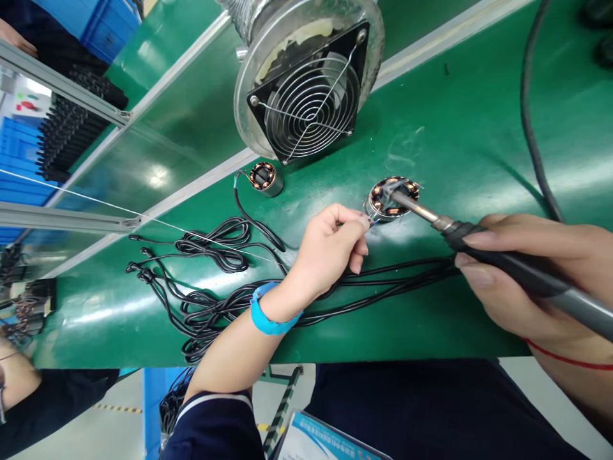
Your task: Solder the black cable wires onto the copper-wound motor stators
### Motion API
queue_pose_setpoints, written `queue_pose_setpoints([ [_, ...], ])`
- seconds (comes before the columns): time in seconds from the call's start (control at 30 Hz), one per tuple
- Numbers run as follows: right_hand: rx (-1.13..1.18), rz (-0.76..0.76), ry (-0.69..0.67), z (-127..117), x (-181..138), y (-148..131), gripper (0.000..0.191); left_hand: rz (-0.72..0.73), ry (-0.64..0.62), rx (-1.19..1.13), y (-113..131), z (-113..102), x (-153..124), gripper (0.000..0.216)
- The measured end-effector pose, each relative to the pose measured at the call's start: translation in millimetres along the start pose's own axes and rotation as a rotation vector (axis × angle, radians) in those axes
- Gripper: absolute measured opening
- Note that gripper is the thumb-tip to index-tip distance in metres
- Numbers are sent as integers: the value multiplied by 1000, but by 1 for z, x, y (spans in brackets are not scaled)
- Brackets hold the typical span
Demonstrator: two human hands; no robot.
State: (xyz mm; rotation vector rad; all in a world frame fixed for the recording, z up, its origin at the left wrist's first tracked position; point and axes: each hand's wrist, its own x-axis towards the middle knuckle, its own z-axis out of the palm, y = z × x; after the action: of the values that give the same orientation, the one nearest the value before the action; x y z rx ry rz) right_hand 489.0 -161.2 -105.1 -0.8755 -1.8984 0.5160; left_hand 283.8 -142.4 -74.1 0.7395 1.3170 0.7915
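Observation:
My right hand [522,281] is closed around the dark handle of a soldering iron [483,243], whose metal tip rests on a round motor stator [391,197] with copper windings on the green table [431,319]. My left hand [332,246], with a blue wristband, pinches thin wire ends right beside the stator's left edge. Black cables [383,278] run from under that hand across the table. A faint wisp of smoke rises above the stator.
A second stator [265,178] with a black lead lies farther left. Bundles of black cable [211,281] cover the table's left. A round metal fan duct with a wire grille [311,96] stands behind. A thick black cord [531,128] runs at right. Another person's arm [19,383] shows bottom left.

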Motion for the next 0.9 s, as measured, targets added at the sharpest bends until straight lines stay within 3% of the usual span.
queue_pose_setpoints([
  [0.1, -75, 6, -5, 0, 11, -6, 22, 9, 1, -9, 0, 0, 0, 20],
  [0.27, -173, 134, -132, -3, 34, -19, 39, 35, -10, -34, 0, 0, 0, 21],
  [0.4, -214, 196, -164, 2, 51, -11, 39, 26, 3, -30, 1, 1, 0, 21],
  [0.6, -132, 138, -174, 22, 43, 8, 46, 12, -12, -39, 1, 0, -1, 20],
  [0.8, -164, 151, -85, 28, 37, 4, 46, 33, -51, -38, -1, -3, 1, 18],
  [0.9, -151, 112, -115, 31, 37, 2, 46, 88, -70, -22, -4, -4, 1, 18],
])
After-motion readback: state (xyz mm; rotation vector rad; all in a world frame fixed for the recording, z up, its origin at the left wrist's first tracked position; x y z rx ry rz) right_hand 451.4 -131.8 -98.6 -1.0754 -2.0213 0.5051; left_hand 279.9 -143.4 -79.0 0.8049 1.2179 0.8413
